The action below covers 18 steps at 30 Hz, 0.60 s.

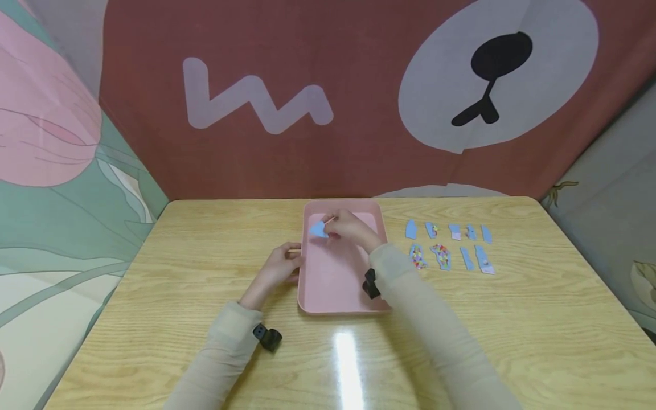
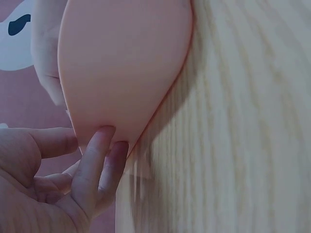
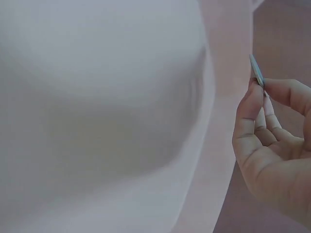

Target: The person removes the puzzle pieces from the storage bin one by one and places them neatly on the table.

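Observation:
A shallow pink tray point(image 1: 328, 285) lies on the table. Over its far left part, my right hand point(image 1: 345, 226) pinches a flat light-blue puzzle piece point(image 1: 318, 229) between thumb and fingertips. In the right wrist view this piece point(image 3: 256, 69) appears edge-on, as a thin sliver. At the tray's left side, my left hand point(image 1: 281, 264) touches the outer wall. The left wrist view has two fingertips point(image 2: 103, 133) resting against that pink wall point(image 2: 121, 63), with another digit at the edge.
Right of the tray, several irregular blue pieces lie in two rows, among them a multicoloured one point(image 1: 442, 257) and a plain one point(image 1: 411, 229). The wooden table point(image 1: 205, 233) ends at a red printed curtain point(image 1: 307, 165). Each wrist carries a black camera point(image 1: 269, 338).

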### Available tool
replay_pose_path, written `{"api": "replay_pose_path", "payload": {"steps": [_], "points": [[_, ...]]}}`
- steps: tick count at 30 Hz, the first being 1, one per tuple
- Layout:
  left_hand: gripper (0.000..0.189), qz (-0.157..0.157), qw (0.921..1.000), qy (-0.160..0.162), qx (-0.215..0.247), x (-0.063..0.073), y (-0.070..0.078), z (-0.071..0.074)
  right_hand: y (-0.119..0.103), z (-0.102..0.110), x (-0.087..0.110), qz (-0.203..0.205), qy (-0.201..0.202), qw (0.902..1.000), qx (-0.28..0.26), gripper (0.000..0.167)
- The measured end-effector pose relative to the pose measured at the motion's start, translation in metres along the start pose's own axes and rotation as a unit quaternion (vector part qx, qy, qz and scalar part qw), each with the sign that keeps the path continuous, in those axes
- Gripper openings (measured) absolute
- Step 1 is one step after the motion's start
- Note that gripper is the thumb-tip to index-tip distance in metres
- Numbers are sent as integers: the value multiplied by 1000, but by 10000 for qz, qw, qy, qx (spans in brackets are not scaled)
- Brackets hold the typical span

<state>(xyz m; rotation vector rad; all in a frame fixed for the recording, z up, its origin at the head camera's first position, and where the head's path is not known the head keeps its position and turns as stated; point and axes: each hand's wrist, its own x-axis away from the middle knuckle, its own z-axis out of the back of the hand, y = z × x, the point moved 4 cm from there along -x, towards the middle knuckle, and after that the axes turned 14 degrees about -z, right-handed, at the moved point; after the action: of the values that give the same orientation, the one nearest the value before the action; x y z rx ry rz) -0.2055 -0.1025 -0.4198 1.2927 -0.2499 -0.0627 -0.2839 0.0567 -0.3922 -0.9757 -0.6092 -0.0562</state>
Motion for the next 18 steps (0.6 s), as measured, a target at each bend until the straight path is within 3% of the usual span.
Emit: {"api": "replay_pose_path", "payload": {"steps": [7,18], "points": [[46,-17,10000,4,-61,1,0,0,-5,12,6,67,-8,9998,-189,40],[46,-31,10000,-16,-53,0,1,0,-16,36,10,-37,99,9963,-849,33]]}}
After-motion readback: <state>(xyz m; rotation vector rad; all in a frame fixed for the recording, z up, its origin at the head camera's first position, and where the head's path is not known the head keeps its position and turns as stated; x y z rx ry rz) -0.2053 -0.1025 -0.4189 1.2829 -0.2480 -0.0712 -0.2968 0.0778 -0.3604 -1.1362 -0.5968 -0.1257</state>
